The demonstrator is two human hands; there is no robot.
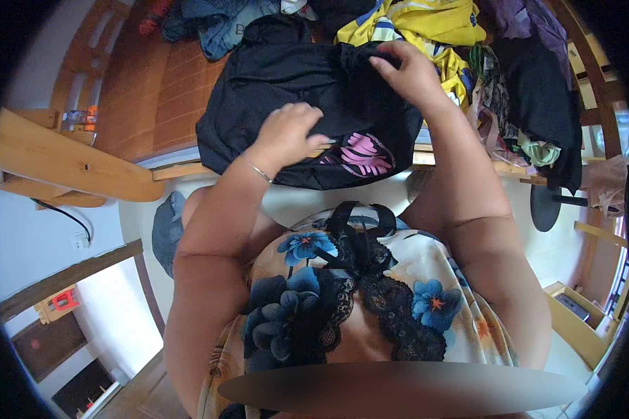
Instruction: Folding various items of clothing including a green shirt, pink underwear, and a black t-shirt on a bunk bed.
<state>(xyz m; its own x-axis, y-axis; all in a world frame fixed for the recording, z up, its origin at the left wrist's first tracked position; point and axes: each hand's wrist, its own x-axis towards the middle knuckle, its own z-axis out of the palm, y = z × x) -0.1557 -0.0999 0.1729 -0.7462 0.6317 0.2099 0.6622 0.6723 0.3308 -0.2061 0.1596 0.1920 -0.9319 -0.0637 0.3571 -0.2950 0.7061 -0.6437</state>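
A black garment (pixel 304 73) with a pink print (pixel 366 154) near its lower right lies spread before me, its near part hanging over the edge of a wooden surface. My left hand (pixel 292 131) is over the garment's lower middle, fingers loosely bent and thumb apart; whether it pinches any cloth cannot be told. At the garment's upper right, my right hand (pixel 410 70) has thumb and forefinger apart beside a raised fold of the black cloth, and no cloth shows plainly between them.
Blue denim (pixel 223 31) lies at the far left, yellow clothing (pixel 430 26) behind my right hand. More dark clothes (pixel 540 105) are heaped at the right edge. A wooden bed rail or post (pixel 73 157) juts in at left. A round dark stool (pixel 545 208) stands lower right.
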